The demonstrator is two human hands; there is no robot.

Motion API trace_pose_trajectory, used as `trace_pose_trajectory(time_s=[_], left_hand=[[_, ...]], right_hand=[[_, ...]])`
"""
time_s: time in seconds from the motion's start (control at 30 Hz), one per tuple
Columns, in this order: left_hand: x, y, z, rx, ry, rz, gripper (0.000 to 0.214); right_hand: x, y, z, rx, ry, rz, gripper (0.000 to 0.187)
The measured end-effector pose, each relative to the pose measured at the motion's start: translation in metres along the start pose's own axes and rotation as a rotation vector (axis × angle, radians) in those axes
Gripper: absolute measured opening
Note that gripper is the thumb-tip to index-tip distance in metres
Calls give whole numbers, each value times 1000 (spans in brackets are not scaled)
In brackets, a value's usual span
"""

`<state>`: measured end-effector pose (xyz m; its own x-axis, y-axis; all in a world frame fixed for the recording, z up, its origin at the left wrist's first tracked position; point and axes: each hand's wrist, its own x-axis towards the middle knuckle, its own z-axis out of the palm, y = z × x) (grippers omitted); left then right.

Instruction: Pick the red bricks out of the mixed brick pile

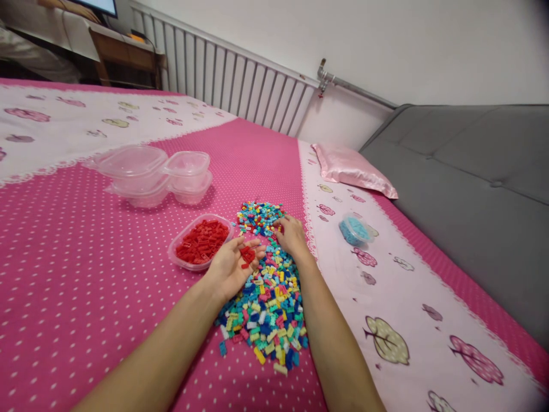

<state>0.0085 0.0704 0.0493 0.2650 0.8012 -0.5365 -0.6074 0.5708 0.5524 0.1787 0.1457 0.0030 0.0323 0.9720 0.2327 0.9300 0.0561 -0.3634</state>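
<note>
My left hand [231,270] is turned palm up with its fingers loosely extended, and several red building bricks [247,256] lie in it. Right beside it is a clear plastic tub [172,256] filled with red bricks [201,243]. My right hand [292,236] reaches down to the right edge of a small mixed-colour brick pile [258,216]. Its fingers are bent together there, and whatever is between the fingertips is too small to make out. A larger pile of mixed bricks [274,309], in blue, yellow, pink, green and white, spreads between my forearms.
Stacked clear containers [137,163] stand at the back left on the pink dotted bedspread [107,269]. To the right sits a lidded tub of light blue bricks [355,230]. Beyond are a pink pillow [351,169], a grey headboard [467,171] and a radiator [227,71]. Part of another person [34,54] shows at upper left.
</note>
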Motion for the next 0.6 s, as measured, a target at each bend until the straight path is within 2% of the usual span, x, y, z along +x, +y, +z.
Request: trace_pose_trajectory(time_s=[0.3, 0.6], left_hand=[[0, 0, -1, -14, -13, -4, 24], [0, 1, 1, -15, -12, 1, 23]], right_hand=[[0, 0, 2, 14, -56, -6, 37], [-1, 0, 0, 46, -38, 1, 26]])
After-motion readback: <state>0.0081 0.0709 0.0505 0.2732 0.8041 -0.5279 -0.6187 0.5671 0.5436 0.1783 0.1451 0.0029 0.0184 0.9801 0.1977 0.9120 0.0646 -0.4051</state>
